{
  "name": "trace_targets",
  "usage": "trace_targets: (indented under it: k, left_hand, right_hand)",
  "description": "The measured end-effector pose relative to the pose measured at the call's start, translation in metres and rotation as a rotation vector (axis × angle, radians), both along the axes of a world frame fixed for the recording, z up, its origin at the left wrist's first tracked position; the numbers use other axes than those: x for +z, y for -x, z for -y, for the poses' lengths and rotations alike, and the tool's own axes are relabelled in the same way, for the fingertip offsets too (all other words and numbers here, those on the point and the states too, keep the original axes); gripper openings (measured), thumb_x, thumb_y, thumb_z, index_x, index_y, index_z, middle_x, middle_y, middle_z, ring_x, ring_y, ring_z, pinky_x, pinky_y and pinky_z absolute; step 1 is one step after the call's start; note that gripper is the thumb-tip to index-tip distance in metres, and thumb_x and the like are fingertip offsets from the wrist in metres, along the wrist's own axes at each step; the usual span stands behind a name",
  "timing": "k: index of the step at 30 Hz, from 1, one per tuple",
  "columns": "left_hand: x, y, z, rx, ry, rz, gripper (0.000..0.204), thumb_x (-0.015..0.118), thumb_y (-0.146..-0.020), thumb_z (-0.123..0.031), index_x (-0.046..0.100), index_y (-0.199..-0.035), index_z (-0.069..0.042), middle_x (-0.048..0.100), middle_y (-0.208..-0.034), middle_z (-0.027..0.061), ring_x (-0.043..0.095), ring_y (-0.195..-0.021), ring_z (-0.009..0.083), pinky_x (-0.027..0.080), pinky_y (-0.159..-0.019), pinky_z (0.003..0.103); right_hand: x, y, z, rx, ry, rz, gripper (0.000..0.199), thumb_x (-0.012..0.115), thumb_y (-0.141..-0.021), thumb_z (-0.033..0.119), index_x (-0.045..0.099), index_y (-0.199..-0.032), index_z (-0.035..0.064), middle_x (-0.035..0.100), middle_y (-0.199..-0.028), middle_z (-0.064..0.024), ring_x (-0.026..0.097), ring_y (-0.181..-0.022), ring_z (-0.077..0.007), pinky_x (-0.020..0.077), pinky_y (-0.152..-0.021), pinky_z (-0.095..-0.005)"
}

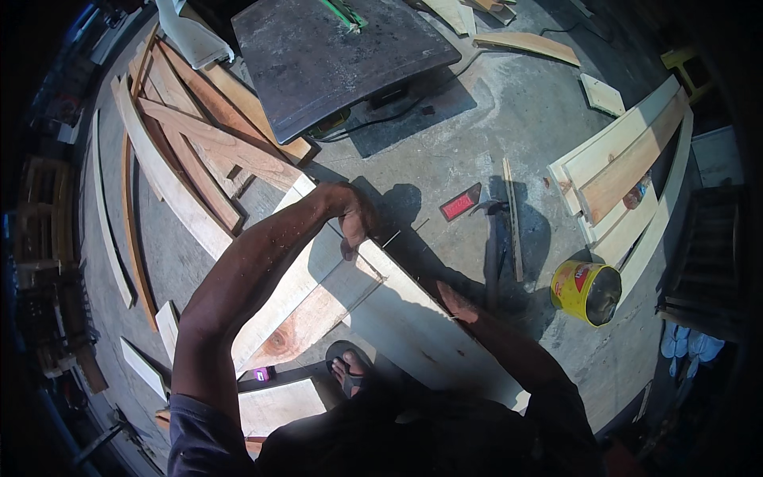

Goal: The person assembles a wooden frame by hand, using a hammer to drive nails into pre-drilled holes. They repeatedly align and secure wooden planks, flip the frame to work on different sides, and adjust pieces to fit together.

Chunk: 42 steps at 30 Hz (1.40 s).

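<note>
Two wide pale boards meet at a corner in front of me. The left board [286,330] has a knot and reaches down to the lower left. The right board [425,334] slants toward my lower right, partly shaded. My left hand [354,216] is closed over the boards' far corner, fingers bent down around the wood. At the right board's outer edge is my right hand [455,302]; its fingers are mostly hidden in shadow and behind the wood. On the floor beyond it lie a claw hammer [494,238], a thin wooden strip [513,219] and a red flat box [461,203].
A dark table saw [334,60] with a green part stands ahead. Planks [179,143] pile up at left, more boards [628,163] at right. A yellow tin [568,290] stands near the right boards. My sandalled foot [348,370] is below the corner.
</note>
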State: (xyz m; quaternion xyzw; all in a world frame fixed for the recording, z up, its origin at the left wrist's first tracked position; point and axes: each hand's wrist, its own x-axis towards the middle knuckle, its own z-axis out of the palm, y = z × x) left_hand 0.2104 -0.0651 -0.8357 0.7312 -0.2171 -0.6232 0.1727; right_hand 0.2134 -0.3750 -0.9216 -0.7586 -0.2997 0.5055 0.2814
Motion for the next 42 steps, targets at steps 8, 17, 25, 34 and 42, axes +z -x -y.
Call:
trace_targets:
  k: [8,17,25,34,42]
  left_hand:
    - [-0.067,-0.014,-0.018,0.395,0.055,-0.19,0.081,0.092,-0.071,-0.014,0.058,-0.143,0.002,0.067,-0.135,0.0193,0.062,-0.128,0.031,0.049,-0.11,0.043]
    - [-0.077,0.027,-0.051,1.084,0.418,-0.193,0.071,0.091,-0.06,-0.003,0.071,-0.128,0.001,0.071,-0.127,0.018,0.066,-0.123,0.0271,0.052,-0.105,0.036]
    - [-0.05,0.036,-0.053,0.612,0.011,0.229,0.067,0.089,-0.071,-0.03,0.07,-0.132,-0.009,0.066,-0.137,0.0146,0.05,-0.142,0.035,0.032,-0.121,0.057]
    - [-0.074,0.08,-0.092,1.065,-0.279,1.193,0.035,0.055,-0.103,-0.033,0.069,-0.112,-0.002,0.062,-0.122,0.0231,0.041,-0.147,0.0386,0.019,-0.123,0.065]
    - [-0.09,0.028,-0.134,1.225,-0.48,1.261,0.032,0.053,-0.1,-0.03,0.067,-0.103,-0.001,0.058,-0.133,0.0215,0.03,-0.155,0.0374,0.014,-0.119,0.072]
  right_hand:
    - [-0.026,-0.013,0.016,-0.097,0.124,-0.182,0.073,0.04,-0.109,0.059,0.049,-0.154,0.0009,0.058,-0.147,-0.0162,0.05,-0.139,-0.0219,0.0335,-0.12,-0.0379]
    - [0.034,-0.02,-0.006,-0.052,-0.2,-0.217,0.074,0.06,-0.103,0.054,0.048,-0.152,-0.0002,0.062,-0.142,-0.0231,0.061,-0.13,-0.0323,0.0479,-0.107,-0.0405]
    - [0.042,0.025,-0.049,-0.069,-0.079,0.131,0.068,0.072,-0.098,0.046,0.056,-0.142,-0.0026,0.07,-0.119,-0.0317,0.07,-0.112,-0.0436,0.0551,-0.096,-0.0462]
    - [0.02,0.005,-0.103,-0.051,-0.083,0.304,0.06,0.071,-0.097,0.04,0.059,-0.139,-0.0003,0.07,-0.122,-0.0274,0.07,-0.112,-0.0433,0.0551,-0.095,-0.048]
    - [0.043,-0.028,-0.186,-0.162,0.034,0.213,0.057,0.074,-0.095,0.034,0.058,-0.141,0.0034,0.069,-0.123,-0.0247,0.068,-0.113,-0.0416,0.0531,-0.095,-0.048]
